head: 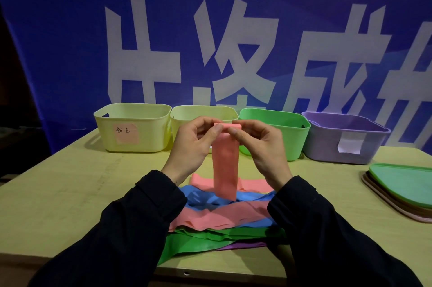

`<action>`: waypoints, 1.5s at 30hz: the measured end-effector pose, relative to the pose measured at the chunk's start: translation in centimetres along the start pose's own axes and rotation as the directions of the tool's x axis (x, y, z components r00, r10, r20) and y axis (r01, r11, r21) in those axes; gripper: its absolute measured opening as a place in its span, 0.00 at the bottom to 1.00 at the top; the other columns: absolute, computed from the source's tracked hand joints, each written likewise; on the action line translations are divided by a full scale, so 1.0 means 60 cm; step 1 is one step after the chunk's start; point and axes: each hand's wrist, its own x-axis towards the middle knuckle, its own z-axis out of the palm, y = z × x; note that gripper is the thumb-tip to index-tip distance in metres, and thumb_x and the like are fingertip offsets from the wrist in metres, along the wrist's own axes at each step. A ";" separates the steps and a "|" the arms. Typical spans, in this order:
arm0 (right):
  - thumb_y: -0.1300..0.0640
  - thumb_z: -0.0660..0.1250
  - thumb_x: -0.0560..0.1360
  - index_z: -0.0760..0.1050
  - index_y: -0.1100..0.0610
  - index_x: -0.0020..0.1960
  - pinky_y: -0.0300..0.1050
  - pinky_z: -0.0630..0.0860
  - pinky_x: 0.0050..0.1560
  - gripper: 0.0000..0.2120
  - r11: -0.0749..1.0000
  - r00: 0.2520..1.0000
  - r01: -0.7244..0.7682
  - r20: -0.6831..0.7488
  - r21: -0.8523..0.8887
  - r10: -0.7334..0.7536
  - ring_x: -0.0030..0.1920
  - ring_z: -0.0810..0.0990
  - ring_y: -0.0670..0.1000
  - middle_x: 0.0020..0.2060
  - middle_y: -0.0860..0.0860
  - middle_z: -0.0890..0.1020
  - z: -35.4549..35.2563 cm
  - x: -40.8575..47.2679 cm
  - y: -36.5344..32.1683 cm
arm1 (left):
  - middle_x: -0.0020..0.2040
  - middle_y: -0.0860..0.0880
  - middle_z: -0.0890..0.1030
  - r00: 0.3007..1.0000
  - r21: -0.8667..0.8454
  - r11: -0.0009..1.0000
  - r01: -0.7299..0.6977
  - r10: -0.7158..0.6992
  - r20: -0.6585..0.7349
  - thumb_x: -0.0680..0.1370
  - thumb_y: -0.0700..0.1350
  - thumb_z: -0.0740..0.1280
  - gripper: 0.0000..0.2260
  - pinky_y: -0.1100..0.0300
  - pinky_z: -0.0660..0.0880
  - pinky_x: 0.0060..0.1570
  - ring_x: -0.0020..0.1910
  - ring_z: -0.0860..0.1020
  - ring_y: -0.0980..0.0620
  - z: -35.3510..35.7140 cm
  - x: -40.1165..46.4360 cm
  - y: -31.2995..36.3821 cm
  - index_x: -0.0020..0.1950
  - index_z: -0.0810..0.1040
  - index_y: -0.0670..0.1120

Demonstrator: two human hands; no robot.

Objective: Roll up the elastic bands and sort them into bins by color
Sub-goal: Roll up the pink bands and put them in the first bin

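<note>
A pink elastic band [225, 165] hangs down in mid-air above the table, its top end folded into a small roll. My left hand [194, 144] pinches the left side of that roll, and my right hand [261, 146] pinches the right side. Under it lies a pile of loose bands: pink [222, 215], blue [203, 196], green [194, 243] and a purple edge [245, 245]. Along the back stand a yellow bin with a pink label [133, 127], a second yellow bin [180, 118] partly hidden by my hands, a green bin [292, 132] and a purple bin [327, 144].
A stack of flat lids [402, 183], green on top, lies at the right table edge. A blue banner with white characters hangs behind the bins. The wooden table [70, 193] shows bare on the left.
</note>
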 end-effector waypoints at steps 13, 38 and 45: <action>0.60 0.75 0.74 0.84 0.61 0.55 0.46 0.82 0.51 0.10 1.000 1.000 0.005 0.011 -0.023 -0.005 0.49 0.86 0.53 0.47 0.56 0.87 0.000 -0.002 0.004 | 0.46 0.54 0.87 1.000 -0.016 1.000 -0.019 0.019 0.008 0.80 0.40 0.69 0.04 0.64 0.79 0.49 0.49 0.85 0.56 0.000 -0.004 0.003 0.53 0.82 0.47; 0.62 0.74 0.75 0.83 0.63 0.54 0.50 0.81 0.55 0.10 1.000 0.999 0.016 0.043 -0.004 -0.016 0.51 0.85 0.55 0.49 0.58 0.87 0.004 -0.004 0.007 | 0.47 0.49 0.85 1.000 0.042 0.999 -0.021 0.020 0.021 0.80 0.41 0.69 0.04 0.62 0.80 0.46 0.46 0.83 0.55 -0.001 -0.009 0.003 0.55 0.81 0.46; 0.57 0.75 0.73 0.84 0.61 0.53 0.45 0.80 0.51 0.11 1.000 1.000 0.009 0.014 -0.001 -0.009 0.48 0.85 0.51 0.47 0.56 0.87 0.004 -0.003 0.005 | 0.50 0.48 0.86 0.999 0.043 0.999 -0.031 0.029 0.039 0.80 0.40 0.70 0.06 0.58 0.80 0.52 0.51 0.84 0.51 -0.003 -0.008 0.001 0.56 0.81 0.46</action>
